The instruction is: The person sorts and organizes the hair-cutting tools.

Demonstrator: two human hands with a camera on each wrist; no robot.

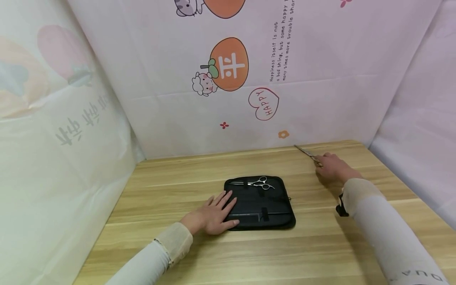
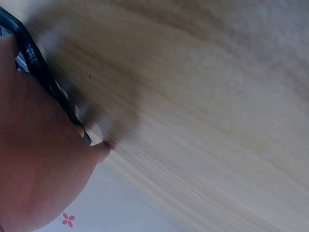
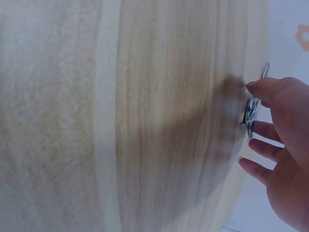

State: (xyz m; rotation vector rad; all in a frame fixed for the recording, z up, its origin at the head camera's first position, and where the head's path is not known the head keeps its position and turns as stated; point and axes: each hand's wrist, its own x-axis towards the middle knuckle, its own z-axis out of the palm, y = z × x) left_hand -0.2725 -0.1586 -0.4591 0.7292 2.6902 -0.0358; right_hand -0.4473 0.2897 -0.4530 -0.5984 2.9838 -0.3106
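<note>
A black case (image 1: 249, 200) lies flat on the wooden table. My left hand (image 1: 215, 215) rests on its left part with fingers spread; the left wrist view shows that hand (image 2: 43, 150) over the case's dark edge (image 2: 41, 67). Across the top of the case lie silver hairdressing scissors (image 1: 262, 183), their blades under a strap. Toward its bottom edge, a dark comb (image 1: 246, 215) sits under another strap. At the back right, my right hand (image 1: 333, 168) pinches a second pair of scissors (image 1: 305, 151) by the handles, blades pointing to the back left. The handles (image 3: 250, 113) show between thumb and fingers.
The wooden table (image 1: 171, 253) ends at a printed cloth (image 1: 171, 118) hanging behind it. White cloths stand along the left (image 1: 64, 178) and right (image 1: 420, 138) sides. A black object (image 1: 342, 208) is at the right wrist.
</note>
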